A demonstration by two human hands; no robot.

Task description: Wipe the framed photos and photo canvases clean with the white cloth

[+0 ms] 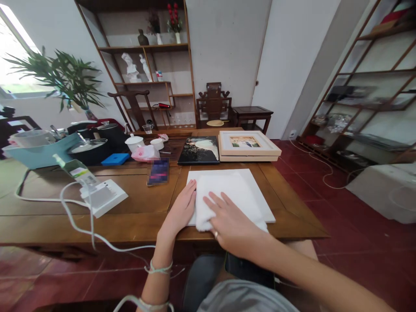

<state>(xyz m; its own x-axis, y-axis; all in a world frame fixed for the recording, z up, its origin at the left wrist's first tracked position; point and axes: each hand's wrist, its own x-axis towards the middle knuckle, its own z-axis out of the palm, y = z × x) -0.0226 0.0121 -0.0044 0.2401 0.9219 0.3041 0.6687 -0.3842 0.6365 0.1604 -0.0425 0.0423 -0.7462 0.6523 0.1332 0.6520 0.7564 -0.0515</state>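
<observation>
A folded white towel lies over a flat white board near the front edge of the wooden table. My right hand rests on the towel's left part with its fingers spread; a ring shows on one finger. Along the left side of the towel lies my left hand, flat on the board's left edge with fingers stretched out. Whether its fingertips touch the towel I cannot tell. The board's lower left part is hidden beneath my left hand and the towel.
Behind the board lie a dark photo panel and framed pictures. A phone, a pink packet, a blue box and an opened white box with a white cable are on the left. Pots stand farther back.
</observation>
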